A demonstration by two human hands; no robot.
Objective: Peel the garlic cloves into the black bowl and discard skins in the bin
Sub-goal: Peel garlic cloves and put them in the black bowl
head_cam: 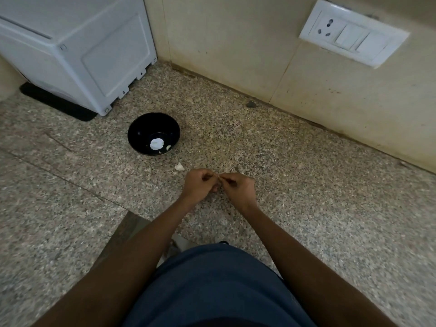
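L hand (197, 184) & R hand (238, 188) are meeting fingertip to fingertip, pinching a small garlic clove (219, 177) betw. them over speckled counter (306, 185). Loose clove (179, 166) is lying just up-left of grip; black bowl (141, 128) w/ white pieces is sitting farther up-left.

A home kitchen, seen from above: a speckled granite counter (295, 175) runs into a corner of cream wall tiles (236, 43), their lower edge stained and spotted. A white socket plate (354, 33) with two switches is set in the tiles at upper right. At upper left a white plastic appliance (77, 46) stands on a black mat (56, 103). A black bowl (153, 133) holding peeled garlic (157, 143) sits on the counter, with a scrap of garlic skin (179, 166) lying just beside it.
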